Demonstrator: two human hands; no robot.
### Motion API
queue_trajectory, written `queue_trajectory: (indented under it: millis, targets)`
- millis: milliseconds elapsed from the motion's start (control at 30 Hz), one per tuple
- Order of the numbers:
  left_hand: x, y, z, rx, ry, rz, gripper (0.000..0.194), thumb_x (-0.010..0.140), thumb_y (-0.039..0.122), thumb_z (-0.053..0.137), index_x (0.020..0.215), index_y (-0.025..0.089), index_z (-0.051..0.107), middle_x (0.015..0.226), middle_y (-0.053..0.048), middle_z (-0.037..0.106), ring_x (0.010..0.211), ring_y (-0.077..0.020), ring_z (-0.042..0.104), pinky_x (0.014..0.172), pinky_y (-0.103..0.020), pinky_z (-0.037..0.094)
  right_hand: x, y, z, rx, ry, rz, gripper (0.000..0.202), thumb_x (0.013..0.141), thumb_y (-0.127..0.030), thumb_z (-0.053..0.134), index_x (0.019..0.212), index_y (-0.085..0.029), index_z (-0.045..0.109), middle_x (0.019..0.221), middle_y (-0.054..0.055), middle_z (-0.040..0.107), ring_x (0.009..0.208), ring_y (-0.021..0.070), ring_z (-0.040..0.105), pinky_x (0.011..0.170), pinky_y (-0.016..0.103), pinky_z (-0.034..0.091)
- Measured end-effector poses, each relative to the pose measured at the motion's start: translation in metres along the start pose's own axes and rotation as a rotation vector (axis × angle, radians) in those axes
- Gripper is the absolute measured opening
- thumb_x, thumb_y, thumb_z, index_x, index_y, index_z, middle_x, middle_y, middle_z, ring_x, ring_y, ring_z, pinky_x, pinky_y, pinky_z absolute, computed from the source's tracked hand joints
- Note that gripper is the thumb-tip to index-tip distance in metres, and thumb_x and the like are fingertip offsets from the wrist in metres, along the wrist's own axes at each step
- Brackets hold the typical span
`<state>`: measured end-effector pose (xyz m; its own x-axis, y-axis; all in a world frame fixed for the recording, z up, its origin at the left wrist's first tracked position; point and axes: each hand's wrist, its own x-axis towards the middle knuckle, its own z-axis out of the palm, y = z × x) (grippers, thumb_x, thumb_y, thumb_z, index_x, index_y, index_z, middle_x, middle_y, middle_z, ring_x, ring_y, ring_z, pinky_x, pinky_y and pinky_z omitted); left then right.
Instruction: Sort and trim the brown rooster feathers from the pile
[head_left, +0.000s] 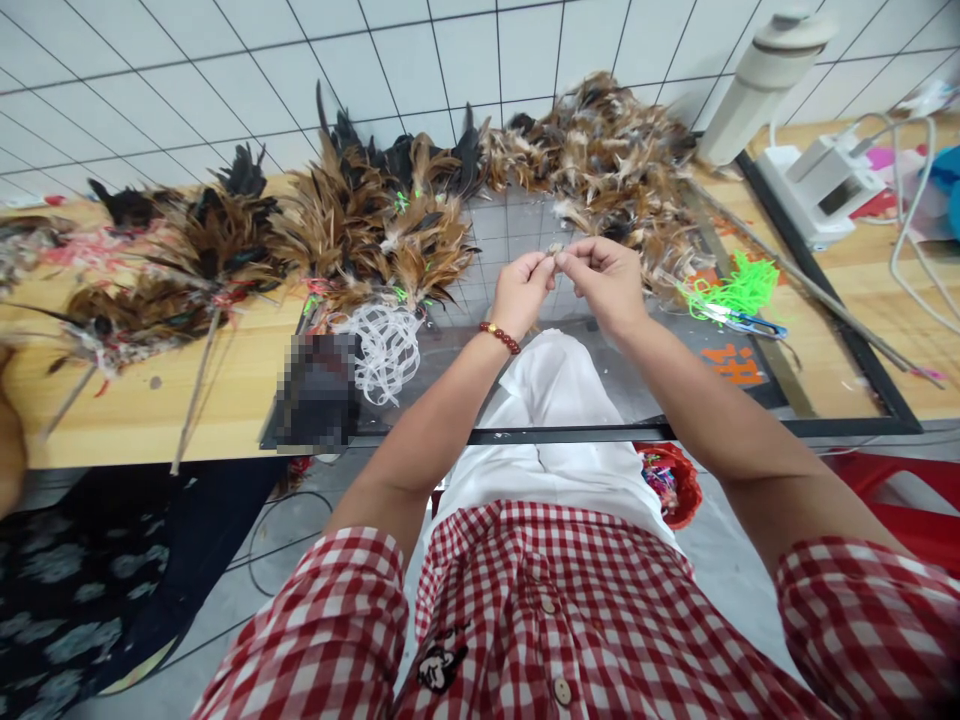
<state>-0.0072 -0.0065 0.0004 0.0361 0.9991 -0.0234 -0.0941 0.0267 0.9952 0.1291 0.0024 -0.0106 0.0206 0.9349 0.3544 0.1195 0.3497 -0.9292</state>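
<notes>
My left hand [523, 290], a beaded bracelet at its wrist, meets my right hand [609, 285] above a glass panel in a black frame [577, 434]. Both are closed in a pinch on a small pale-brown tuft [555, 249]; its exact kind is too small to tell. Beyond my right hand lies a heap of loose brown and cream feathers [615, 150]. Bunches of brown and black feathers [337, 220], some with green ties, lie to the left of my left hand. A tangle of white strips [382, 350] rests nearer me.
Bright green strands [739, 285] and blue-handled scissors [742, 320] lie at right, near a thin stick [825, 285]. A white bottle [757, 90] and a power strip [806, 195] with cables stand behind. Feather dusters on sticks [196, 390] lie left, where another person [82, 590] sits.
</notes>
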Motion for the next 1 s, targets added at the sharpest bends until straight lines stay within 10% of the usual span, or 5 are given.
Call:
queue_trajectory:
  millis: [433, 700, 1000]
  targets:
    - [-0.010, 0.015, 0.002, -0.067, -0.085, -0.136, 0.027, 0.097, 0.033, 0.068, 0.077, 0.017, 0.060, 0.060, 0.006, 0.049, 0.046, -0.0015, 0.033, 0.045, -0.017, 0.021, 0.007, 0.006, -0.004, 0.148, -0.055, 0.092, 0.050, 0.076, -0.069, 0.083, 0.082, -0.021, 0.069, 0.075, 0.001, 0.069, 0.063, 0.0105, 0.059, 0.051, 0.022, 0.047]
    - [-0.011, 0.019, -0.004, -0.178, -0.209, -0.211, 0.030, 0.100, 0.030, 0.065, 0.075, 0.016, 0.055, 0.059, 0.008, 0.044, 0.043, 0.0005, 0.028, 0.043, -0.014, 0.017, 0.013, 0.006, -0.018, 0.334, -0.303, 0.314, 0.064, 0.068, -0.070, 0.089, 0.110, -0.024, 0.073, 0.058, -0.010, 0.051, 0.046, 0.0055, 0.034, 0.047, 0.023, 0.041]
    - [-0.014, 0.021, 0.000, -0.218, -0.260, -0.266, 0.030, 0.098, 0.033, 0.068, 0.075, 0.015, 0.059, 0.059, 0.007, 0.047, 0.042, 0.0007, 0.031, 0.042, -0.013, 0.018, 0.008, 0.002, -0.008, 0.338, -0.248, 0.232, 0.061, 0.060, -0.070, 0.093, 0.082, -0.020, 0.066, 0.062, -0.003, 0.059, 0.052, 0.0097, 0.053, 0.045, 0.023, 0.035]
